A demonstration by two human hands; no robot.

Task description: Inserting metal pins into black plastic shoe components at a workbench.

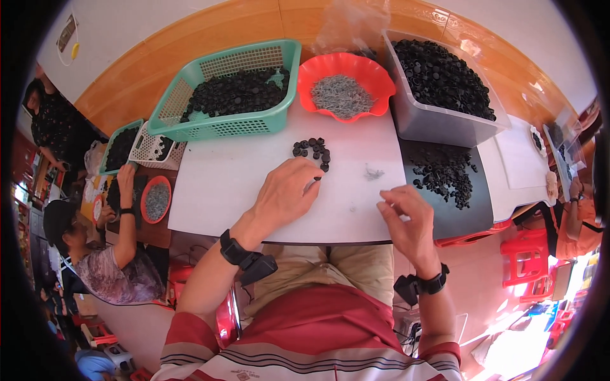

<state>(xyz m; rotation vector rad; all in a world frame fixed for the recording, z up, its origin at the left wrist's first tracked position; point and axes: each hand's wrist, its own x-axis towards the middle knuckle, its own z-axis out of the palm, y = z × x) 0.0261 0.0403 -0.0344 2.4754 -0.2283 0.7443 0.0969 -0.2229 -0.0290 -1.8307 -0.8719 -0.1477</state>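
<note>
My left hand [286,193] is closed near the middle of the white work board [222,184]. A small black plastic piece [318,179] shows at its fingertips. Just beyond the fingers lies a cluster of round black plastic caps [316,147]. My right hand [410,219] hovers over the board's right front part, thumb and fingers curled together; anything between them is too small to make out. Between the hands and a bit farther off sits a little pile of thin grey metal pins [373,173].
Along the back stand a green basket [222,130] of black caps, a red bowl [306,63] of metal pins and a grey bin [438,120] full of black parts. Loose black parts [448,178] cover a dark board at right. A co-worker [108,260] sits at left.
</note>
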